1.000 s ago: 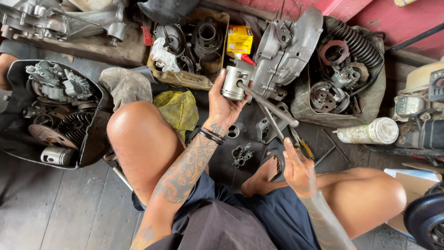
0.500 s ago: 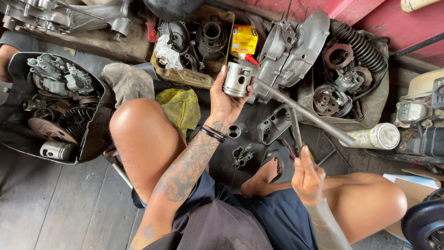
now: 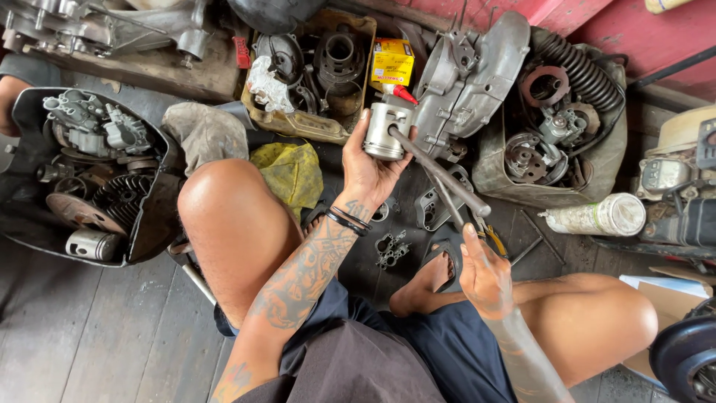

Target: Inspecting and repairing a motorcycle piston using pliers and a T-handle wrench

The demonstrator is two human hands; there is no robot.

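Head view. I see my left hand (image 3: pixel 371 173) raised over the floor, fingers wrapped around a silver piston (image 3: pixel 386 130), thumb on its right flank; the piston stands upright in the grip, just in front of a grey engine casing (image 3: pixel 477 71). A metal rod (image 3: pixel 440 173) enters the piston's side hole and runs down and right toward my right hand (image 3: pixel 485 277). That hand sits lower, near my right knee, fingers half curled with the index finger lifted toward the rod's lower end; I cannot tell whether it touches the rod, since the hand is blurred.

Surroundings: behind the piston lies a shallow brown tray (image 3: pixel 358 30) of engine parts, with a small yellow box (image 3: pixel 392 61) at its right corner. Left of my left knee is a black tub (image 3: pixel 156 216) holding cylinder fins and a second piston (image 3: pixel 92 244). A yellow rag (image 3: pixel 292 173) lies between knee and tray. To the right, a grey sack (image 3: pixel 496 175) holds clutch parts and a coiled hose; a white cylinder (image 3: pixel 597 216) lies beside it. Small fittings rest on the dark floor planks (image 3: pixel 89 336) near my foot (image 3: pixel 429 280).
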